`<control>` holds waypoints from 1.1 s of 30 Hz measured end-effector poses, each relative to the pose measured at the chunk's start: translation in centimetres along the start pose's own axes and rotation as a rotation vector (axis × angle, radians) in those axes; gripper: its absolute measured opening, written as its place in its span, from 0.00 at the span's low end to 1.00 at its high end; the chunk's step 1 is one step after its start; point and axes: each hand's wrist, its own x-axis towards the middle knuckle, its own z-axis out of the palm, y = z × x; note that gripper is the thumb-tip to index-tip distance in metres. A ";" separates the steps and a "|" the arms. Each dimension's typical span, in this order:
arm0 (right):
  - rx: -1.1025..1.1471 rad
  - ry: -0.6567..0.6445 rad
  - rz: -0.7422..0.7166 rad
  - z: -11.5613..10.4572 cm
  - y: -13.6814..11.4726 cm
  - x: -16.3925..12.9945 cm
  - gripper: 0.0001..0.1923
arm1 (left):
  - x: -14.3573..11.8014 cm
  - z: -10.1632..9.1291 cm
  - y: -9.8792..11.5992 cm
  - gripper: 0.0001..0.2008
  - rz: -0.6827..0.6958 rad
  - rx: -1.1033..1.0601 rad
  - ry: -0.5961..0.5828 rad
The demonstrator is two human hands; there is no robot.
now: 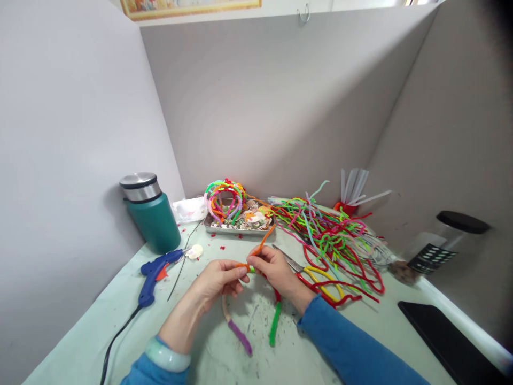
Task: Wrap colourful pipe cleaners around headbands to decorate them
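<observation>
My left hand (pixel 224 275) pinches a strand of joined pipe cleaners, orange and bright green where it shows between my hands. Close beside it, my right hand (pixel 270 267) grips an orange pipe cleaner (pixel 267 235), whose free end sticks up and away from me. Below my hands two ends of the strand hang: a purple end (pixel 240 338) with a pale stretch above it on the left, and a green end (pixel 274 325) under a red stretch on the right. My fingers cover the middle of the strand. Scissors (pixel 320 278) with red and yellow handles lie right of my right hand.
A blue glue gun (pixel 152 278) and a green bottle (pixel 154 219) stand at left. Behind my hands, a metal tray (pixel 240 231) holds colourful rings (pixel 225 200) and small pieces. A pipe cleaner heap (pixel 332 230), a jar (pixel 441 246) and a black flat object (pixel 444 342) are at right.
</observation>
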 end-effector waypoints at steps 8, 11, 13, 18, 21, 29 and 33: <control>-0.329 0.119 -0.173 -0.3 0.7 -0.2 0.13 | 0.2 -0.4 0.5 0.15 0.037 0.102 0.214; -0.623 0.142 -0.450 -0.6 0.7 -0.6 0.10 | 0.2 -0.5 0.6 0.16 0.046 0.165 0.273; -0.800 0.072 -0.579 -0.7 0.7 -0.9 0.09 | 0.2 -0.4 0.6 0.16 0.051 0.203 0.281; -1.120 0.043 -0.703 -0.6 0.8 -1.0 0.10 | -0.1 0.0 0.7 0.15 0.063 0.261 0.264; -1.178 0.055 -0.720 -0.5 0.7 -1.0 0.08 | -0.1 0.1 0.8 0.14 0.052 0.264 0.254; -1.086 0.107 -0.652 0.4 0.5 -1.3 0.06 | -0.1 0.5 0.7 0.13 0.069 0.220 0.216; -0.990 0.117 -0.564 0.7 0.7 -1.3 0.05 | 0.1 0.4 0.6 0.14 0.081 0.162 0.232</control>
